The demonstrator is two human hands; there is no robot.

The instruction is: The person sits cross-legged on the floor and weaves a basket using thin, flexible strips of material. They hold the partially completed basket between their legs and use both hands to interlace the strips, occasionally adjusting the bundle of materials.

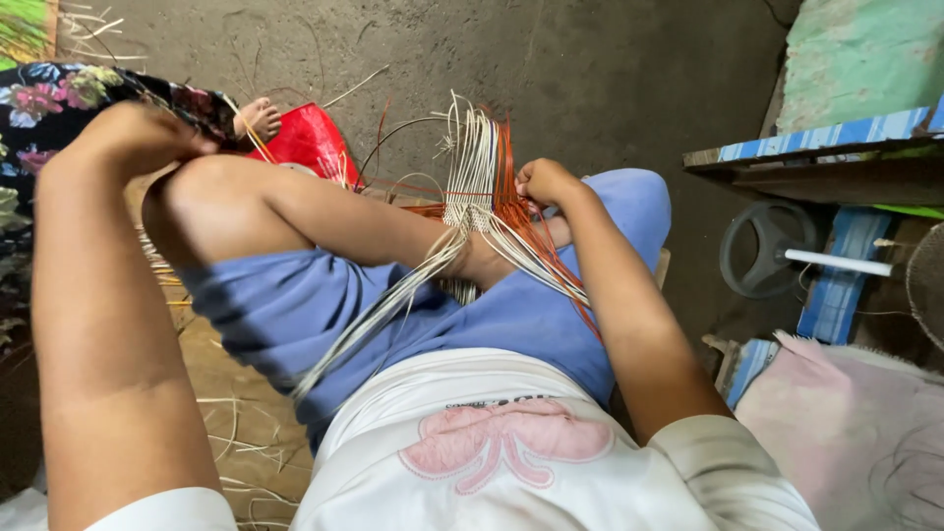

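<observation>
On the lap, mid-scene: half-woven strip piece (pixel 480 192), propped upright against the bent knee and shin, likely so the loose ends hang free toward the body. Right hand (pixel 544 182) clamped on the far right edge of the weave, fingers curled tight together, pinching orange strips (pixel 536 241) at the woven band; looks like a steadying grip to keep the crossings from slipping. Left hand (pixel 133 138) raised far left, well apart from the weave, fist-like, fingers pressed together; appears to pull a thin strand (pixel 258 141) taut, though exact pinch point hidden behind the knuckles, cannot tell for sure. Weave itself: narrow, pale cream strips (pixel 393 315) on the left side, orange on the right, a small tight plaited band in the middle, stiff uprights fanning far, long loose tails sweeping near across blue shorts (pixel 295 305). Strips flat, thin, springy-looking, some curling off to the floor. Behind the knee, far: red flat piece (pixel 310 143) on the ground, with a bare foot (pixel 258 116) just beside it. Floral cloth (pixel 49 108) far left. Loose offcuts scattered on the floor (pixel 236 433) near left. To the right: black wheel-like object (pixel 767 246), white rod (pixel 841 263), blue striped board (pixel 826 133), pink cloth (pixel 836 413) near right.
</observation>
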